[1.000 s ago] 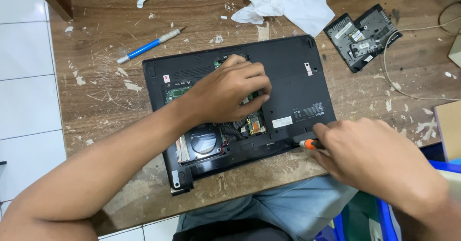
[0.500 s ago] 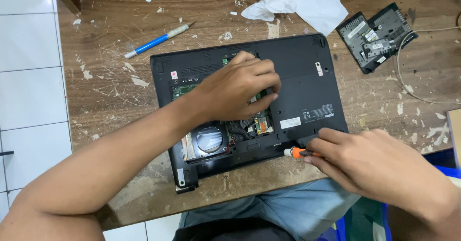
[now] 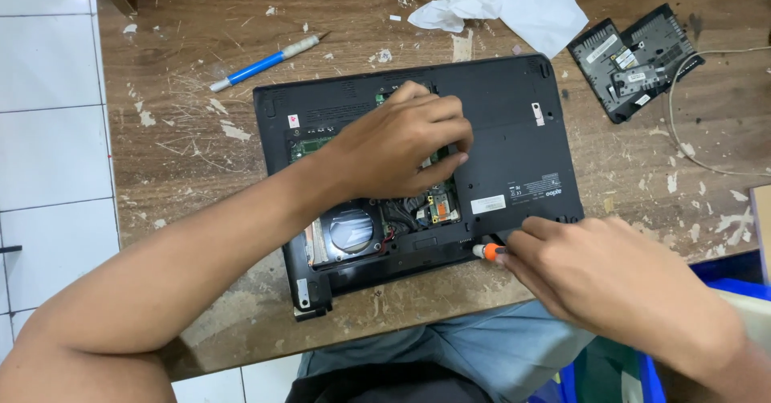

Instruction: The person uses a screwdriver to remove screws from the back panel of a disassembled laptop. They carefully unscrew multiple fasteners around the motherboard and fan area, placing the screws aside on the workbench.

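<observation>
The black laptop (image 3: 514, 130) lies upside down on the worn wooden table (image 3: 185, 154), slightly askew, its near edge close to my lap. Its bottom cover is off on the left half, baring a round silver fan, a green board and thin wires; the right half keeps its panel with small white stickers. My left hand (image 3: 397, 150) rests flat over the open bay, fingers curled onto the parts inside. My right hand (image 3: 594, 270) pinches an orange-tipped screwdriver (image 3: 487, 250) against the laptop's near edge. A blue pen (image 3: 265, 63) lies well apart.
</observation>
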